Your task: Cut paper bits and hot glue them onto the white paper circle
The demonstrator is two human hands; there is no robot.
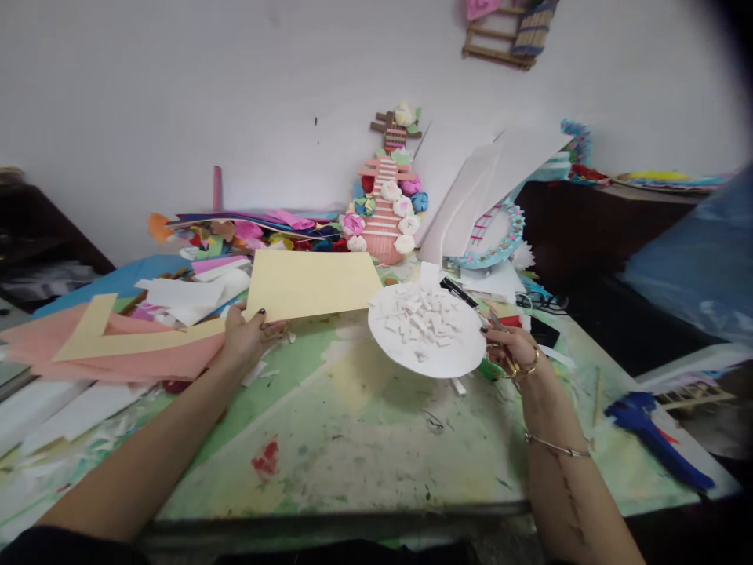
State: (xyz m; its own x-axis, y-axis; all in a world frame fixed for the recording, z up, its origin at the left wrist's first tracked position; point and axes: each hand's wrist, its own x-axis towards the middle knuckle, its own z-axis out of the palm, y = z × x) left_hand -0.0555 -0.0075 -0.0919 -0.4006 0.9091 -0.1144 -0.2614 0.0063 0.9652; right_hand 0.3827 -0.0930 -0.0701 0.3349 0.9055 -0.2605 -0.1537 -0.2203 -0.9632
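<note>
My left hand (247, 339) grips the near left corner of a pale yellow paper sheet (311, 282) that lies tilted on the table. My right hand (511, 349) is closed on gold-handled scissors (518, 362), its fingers through the loops. Right beside that hand a round white paper disc (427, 333) covered with several small white paper bits rests on the table. A few loose white scraps lie near both hands.
The paint-stained green table (353, 439) holds pink and yellow paper cut-offs (106, 345) at left and piled coloured papers (252, 227) behind. A paper-flower guitar craft (388, 204) leans on the wall. White sheets (471, 196) stand at right; a blue glue gun (652, 435) lies near the right edge.
</note>
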